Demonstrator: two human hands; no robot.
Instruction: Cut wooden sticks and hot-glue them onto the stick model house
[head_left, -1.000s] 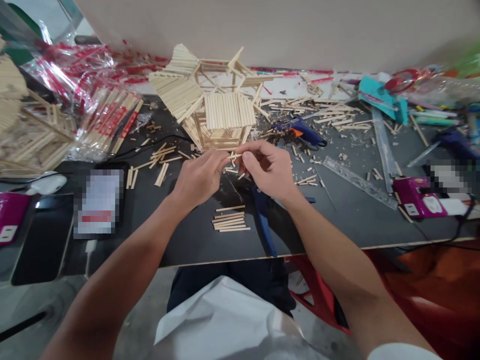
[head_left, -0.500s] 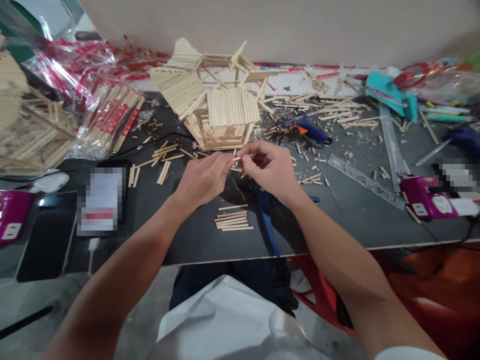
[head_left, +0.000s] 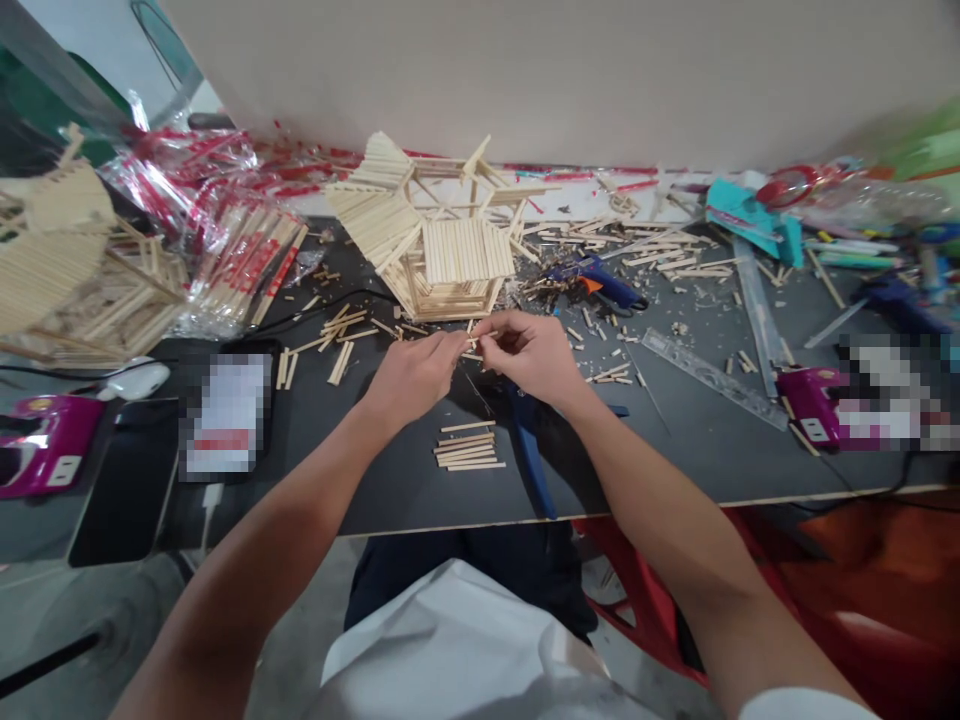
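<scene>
Here, a short wooden stick (head_left: 474, 341) lies crosswise above the table (head_left: 675, 450), its long axis running left to right, with the left hand (head_left: 411, 372) and right hand (head_left: 531, 356) each pinching one end between thumb and forefinger, just in front of the stick house (head_left: 450, 262).

I looked down on a dark table (head_left: 675, 450) littered with offcuts. A neat row of cut sticks (head_left: 469, 450) lay near its front edge, with a blue-handled tool (head_left: 529, 455) just beside it. A stick model (head_left: 450, 260) stood farther back. To its right were a blue glue gun (head_left: 600, 282), a clear ruler (head_left: 705, 375) and a purple power strip (head_left: 814, 415). Wrapped stick packs (head_left: 247, 260) lay at the left.
</scene>
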